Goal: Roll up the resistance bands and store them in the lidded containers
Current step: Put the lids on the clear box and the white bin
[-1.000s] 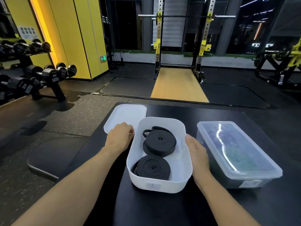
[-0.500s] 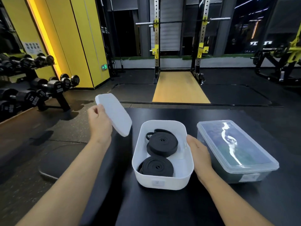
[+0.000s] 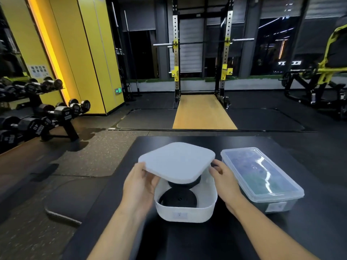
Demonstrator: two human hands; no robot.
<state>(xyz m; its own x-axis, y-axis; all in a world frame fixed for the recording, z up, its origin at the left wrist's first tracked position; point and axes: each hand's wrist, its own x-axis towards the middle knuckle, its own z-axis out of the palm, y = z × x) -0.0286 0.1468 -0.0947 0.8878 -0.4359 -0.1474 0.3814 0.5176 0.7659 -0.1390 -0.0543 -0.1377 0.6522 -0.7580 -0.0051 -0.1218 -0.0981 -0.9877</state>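
A white open container [image 3: 185, 212] stands on the black table [image 3: 187, 241] and holds two rolled black resistance bands. The near roll [image 3: 178, 198] shows fully; the far roll [image 3: 185, 183] is mostly hidden. A white lid [image 3: 177, 162] hovers tilted over the container's far half. My left hand [image 3: 139, 184] grips the lid's left edge. My right hand [image 3: 224, 182] rests against the container's right side near the lid's right corner, fingers relaxed.
A clear container with its lid on [image 3: 261, 177] stands just right of the white one, dark green contents inside. Left of the table a dumbbell rack [image 3: 37, 117] and a floor pad [image 3: 62, 203] are in view. A squat rack [image 3: 201, 72] stands beyond.
My left hand picked the lid up from the table at the left and carried it rightward over the white container. My right hand stayed at the container's right side.
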